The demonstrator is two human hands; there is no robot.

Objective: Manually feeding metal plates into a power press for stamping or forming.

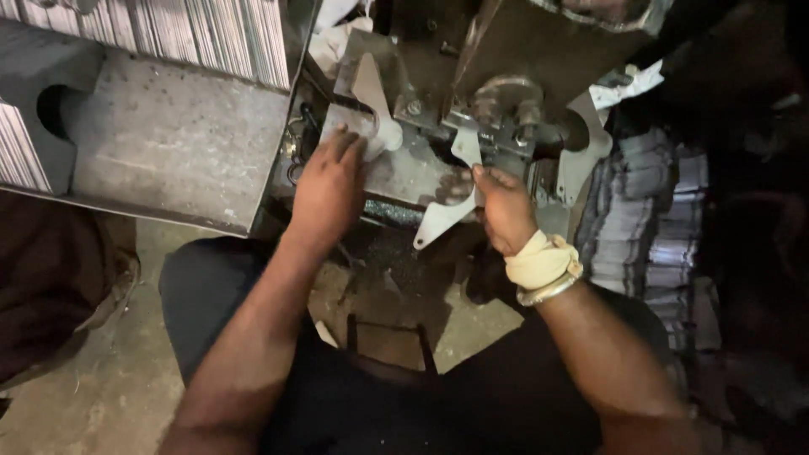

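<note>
Fingers close to the press tooling, with both hands feeding flat metal blanks.
Left hand (330, 187) lies palm down, fingers spread narrow, pressing on a pale metal blank (373, 99) that rests on the machine bed (404, 173); right hand (504, 206), wrist wrapped in a cloth band (539, 259), pinches a second curved blank (447, 211) that hangs off the bed's front edge just below the dark die and clamp (506, 114). The likeliest trouble, as I judge it, is a fingertip caught under the tooling, since the right thumb sits almost touching it (the light is poor, so the exact gap is hard to tell). A sharp stamped edge could also cut a bare palm if a blank slips, and the stacked blanks (649, 227) at the right could slide.
</note>
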